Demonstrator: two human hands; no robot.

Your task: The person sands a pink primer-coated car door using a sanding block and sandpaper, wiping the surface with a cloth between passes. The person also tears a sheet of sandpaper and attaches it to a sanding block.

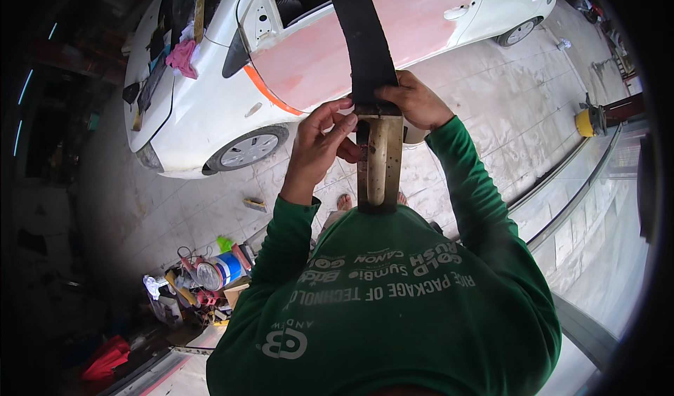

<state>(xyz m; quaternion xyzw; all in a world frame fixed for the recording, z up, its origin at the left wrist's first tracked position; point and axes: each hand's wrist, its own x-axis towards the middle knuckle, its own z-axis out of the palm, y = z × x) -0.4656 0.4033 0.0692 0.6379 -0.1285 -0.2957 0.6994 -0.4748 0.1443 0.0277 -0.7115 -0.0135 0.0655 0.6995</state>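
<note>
In front of my chest is a long, worn beige sanding block point(393, 168) with a raised grip along its middle. A black strip of sandpaper point(360, 38) runs from the block's far end up past the top of the view. My right hand point(423, 102) grips that end from the right, its thumb pressed on the strip and its other fingers partly hidden beneath. My left hand point(316, 147) is at the block's left side, fingers curled and thumb and fingertips against the edge where the strip meets the block.
Ahead stands a white car point(189, 122) with a pinkish, sanded door point(302, 62) and orange tape point(270, 93). Cloths lie on its hood. A blue can point(229, 266) stands among tools at lower left. A small block point(255, 204) lies on the tiled floor. A yellow object point(585, 123) is at right.
</note>
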